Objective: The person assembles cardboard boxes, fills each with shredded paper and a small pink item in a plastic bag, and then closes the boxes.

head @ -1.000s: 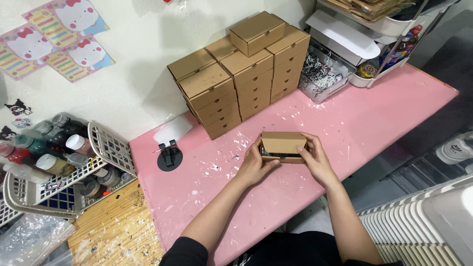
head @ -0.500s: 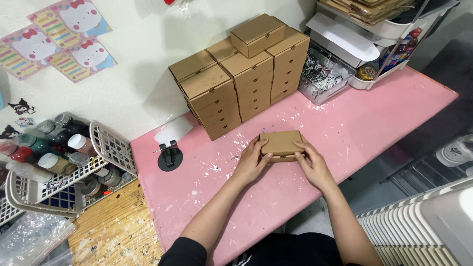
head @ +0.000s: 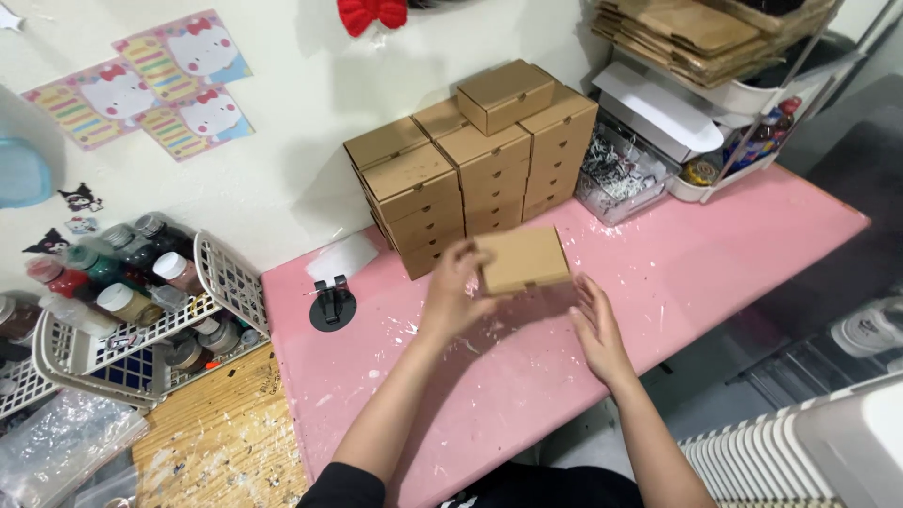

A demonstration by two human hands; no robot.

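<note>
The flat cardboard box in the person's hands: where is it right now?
In the head view the flat cardboard box is lifted above the pink table, held by the left hand, just in front of the stacked boxes; the right hand is open beside it.

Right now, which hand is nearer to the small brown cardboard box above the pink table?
Left. The left hand grips the small brown box at its left edge; the right hand is open just below it, apart.

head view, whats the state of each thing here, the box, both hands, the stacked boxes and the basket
small cardboard box: closed, lifted off the pink table
left hand: gripping the box's left edge
right hand: open, just below the box, not touching it
stacked boxes: closed, piled against the wall
white basket: tipped, full of paint bottles
flat cardboard: unfolded, stacked on the shelf
</note>
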